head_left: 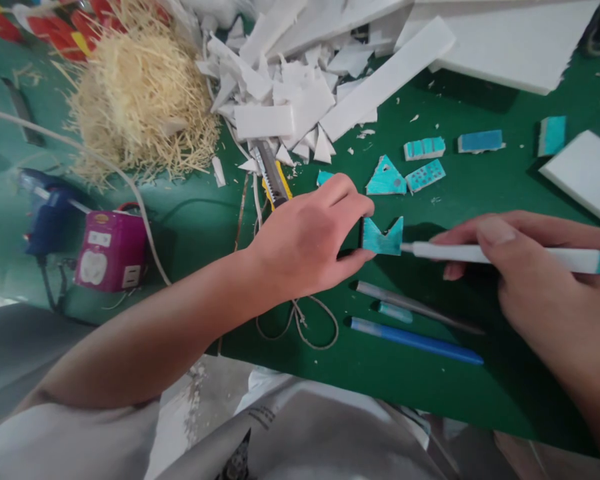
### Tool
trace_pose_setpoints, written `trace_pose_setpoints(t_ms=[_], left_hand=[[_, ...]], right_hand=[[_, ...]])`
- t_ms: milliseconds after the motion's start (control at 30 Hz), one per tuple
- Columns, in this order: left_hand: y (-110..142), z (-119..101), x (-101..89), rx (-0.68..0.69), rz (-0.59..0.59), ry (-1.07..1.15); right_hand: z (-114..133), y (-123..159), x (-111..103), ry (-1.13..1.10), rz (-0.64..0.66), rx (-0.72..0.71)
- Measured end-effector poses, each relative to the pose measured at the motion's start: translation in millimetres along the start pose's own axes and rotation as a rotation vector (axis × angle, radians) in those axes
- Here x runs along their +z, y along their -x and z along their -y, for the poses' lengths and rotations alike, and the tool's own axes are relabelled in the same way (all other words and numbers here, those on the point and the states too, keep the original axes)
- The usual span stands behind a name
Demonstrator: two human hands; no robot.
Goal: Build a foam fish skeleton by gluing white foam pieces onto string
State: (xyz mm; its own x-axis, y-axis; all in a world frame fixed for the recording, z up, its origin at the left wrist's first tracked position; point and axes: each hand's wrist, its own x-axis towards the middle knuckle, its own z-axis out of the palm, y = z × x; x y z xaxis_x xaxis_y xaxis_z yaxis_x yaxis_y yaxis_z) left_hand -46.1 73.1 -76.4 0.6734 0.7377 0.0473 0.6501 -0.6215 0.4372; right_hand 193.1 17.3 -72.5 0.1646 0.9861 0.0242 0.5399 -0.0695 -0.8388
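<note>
My left hand [307, 237] pinches a small teal-painted foam piece [383, 238] with a notch cut in its top edge, holding it just above the green table [430, 373]. My right hand [535, 280] grips a white marker pen [505, 255] with a teal end, and its tip touches the right edge of that piece. Several other teal-painted foam pieces [405, 173] lie on the table just beyond my hands.
A heap of white foam offcuts [290, 87] and a yellow utility knife [274, 177] lie behind my left hand. A pile of straw-like sticks [140, 100] sits far left, near a pink power strip [111, 250]. A blue pen [415, 340] and a grey tool [420, 308] lie near the front edge.
</note>
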Motion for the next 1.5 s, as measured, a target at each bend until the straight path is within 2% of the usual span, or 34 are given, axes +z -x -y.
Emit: trace_pose_setpoints(t_ms=[100,200,333,467,633,733,867,1000,1133,1300,1367,1500], left_hand=[[0.0,0.3,0.3,0.006,-0.006,-0.005],[-0.1,0.3,0.3,0.018,-0.01,-0.003],[-0.2,0.3,-0.4,0.01,-0.007,-0.001],[-0.3,1.2,-0.1,0.017,-0.011,-0.003],[0.3,1.5,1.2,0.019,-0.012,-0.01],[0.7,1.4,1.4,0.023,-0.018,-0.013],[0.2,1.7,1.7,0.027,-0.03,-0.013],[-0.4,1.4,1.6,0.008,-0.009,-0.024],[-0.3,1.2,1.3,0.021,-0.021,-0.017],[0.5,1.6,0.7,0.019,-0.012,-0.023],[0.7,1.6,0.5,0.015,-0.008,-0.02],[0.5,1.9,0.5,0.025,-0.018,-0.014]], right_hand=[[0.7,0.9,-0.1,0.007,0.002,-0.01],[1.8,0.8,0.7,-0.058,-0.02,0.057],[3.2,0.3,1.3,-0.066,0.045,0.045],[4.3,1.8,1.8,-0.027,-0.013,0.072],[-1.3,1.2,0.3,-0.082,0.068,-0.047],[-1.3,1.2,0.3,-0.076,0.028,0.001],[1.4,3.6,1.8,-0.092,0.06,0.0],[1.2,4.7,1.6,-0.103,-0.003,0.041],[0.9,3.3,-2.3,-0.064,0.065,-0.003],[2.2,4.3,-1.5,-0.081,0.015,0.048],[3.0,5.1,0.5,-0.115,0.029,0.012],[7.9,5.8,2.2,-0.083,0.034,0.093]])
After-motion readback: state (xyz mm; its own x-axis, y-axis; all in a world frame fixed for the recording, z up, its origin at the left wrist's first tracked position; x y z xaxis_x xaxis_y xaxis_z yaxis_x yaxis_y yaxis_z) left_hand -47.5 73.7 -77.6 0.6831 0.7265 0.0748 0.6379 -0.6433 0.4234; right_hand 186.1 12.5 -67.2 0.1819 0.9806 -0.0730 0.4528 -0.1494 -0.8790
